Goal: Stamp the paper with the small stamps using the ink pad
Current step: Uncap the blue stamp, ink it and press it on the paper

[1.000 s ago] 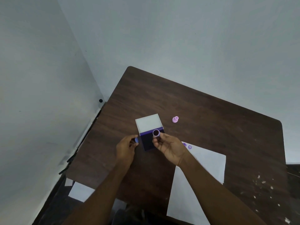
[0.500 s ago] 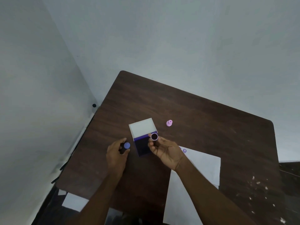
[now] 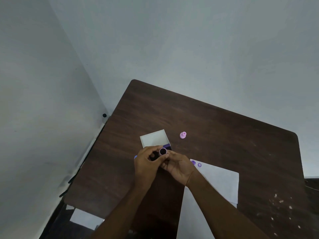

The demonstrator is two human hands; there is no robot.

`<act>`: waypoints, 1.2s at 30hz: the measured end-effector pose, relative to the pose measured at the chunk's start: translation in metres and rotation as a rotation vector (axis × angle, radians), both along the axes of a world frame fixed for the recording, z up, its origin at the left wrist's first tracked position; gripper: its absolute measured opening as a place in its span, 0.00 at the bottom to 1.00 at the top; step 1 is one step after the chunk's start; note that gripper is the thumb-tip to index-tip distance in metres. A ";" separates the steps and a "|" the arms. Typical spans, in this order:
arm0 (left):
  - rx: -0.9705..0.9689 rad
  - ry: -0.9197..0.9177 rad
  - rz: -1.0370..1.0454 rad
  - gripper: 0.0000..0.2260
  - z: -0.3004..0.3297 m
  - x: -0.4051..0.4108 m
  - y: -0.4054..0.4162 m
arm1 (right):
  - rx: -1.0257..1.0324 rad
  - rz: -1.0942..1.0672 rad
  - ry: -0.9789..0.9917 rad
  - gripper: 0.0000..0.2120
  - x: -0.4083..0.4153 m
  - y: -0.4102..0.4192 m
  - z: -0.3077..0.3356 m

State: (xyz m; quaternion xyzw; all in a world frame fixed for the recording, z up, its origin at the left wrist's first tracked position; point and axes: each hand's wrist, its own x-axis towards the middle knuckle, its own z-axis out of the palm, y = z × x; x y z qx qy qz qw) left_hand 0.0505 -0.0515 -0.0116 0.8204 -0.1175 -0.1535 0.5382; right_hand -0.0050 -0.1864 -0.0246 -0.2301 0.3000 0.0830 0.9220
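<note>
My right hand holds a small round purple stamp, dark face up, just in front of the ink pad box. My left hand has its fingertips closed on the same stamp. The hands hide most of the dark pad; its white lid lies open behind it. A small blue piece peeks out at the left edge of my left hand; I cannot tell whether it is held or lying on the table. A pink stamp stands to the right of the lid. The white paper carries two purple prints at its far corner.
The dark wooden table stands in a corner between two pale walls. White crumbs dot its near right part. Another white sheet lies on the floor by the near left corner. A black knob sits on the left wall.
My left hand, which held the blue piece off to the left, has moved right and closed on the purple stamp in my right hand. The right hand has stayed by the ink pad.
</note>
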 end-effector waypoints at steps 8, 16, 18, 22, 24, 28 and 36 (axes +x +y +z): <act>0.054 -0.002 -0.051 0.17 -0.009 0.007 0.006 | -0.105 0.088 0.047 0.17 -0.001 -0.005 -0.005; 0.346 -0.035 -0.148 0.35 -0.041 0.012 0.034 | -1.252 0.365 0.298 0.08 0.011 0.009 -0.016; 0.512 -0.114 -0.230 0.40 -0.047 0.011 0.037 | -1.512 0.511 0.358 0.09 0.019 0.016 -0.022; 0.630 -0.200 -0.296 0.42 -0.053 0.009 0.033 | -1.553 0.774 0.442 0.18 0.033 0.025 -0.032; 0.634 -0.193 -0.289 0.42 -0.054 0.009 0.032 | -1.600 0.837 0.415 0.21 0.033 0.030 -0.034; 0.628 -0.205 -0.266 0.40 -0.055 0.011 0.031 | -1.858 0.888 0.215 0.20 0.025 0.036 -0.036; 0.667 -0.208 -0.282 0.39 -0.053 0.014 0.032 | -2.123 1.099 0.064 0.26 0.020 0.041 -0.034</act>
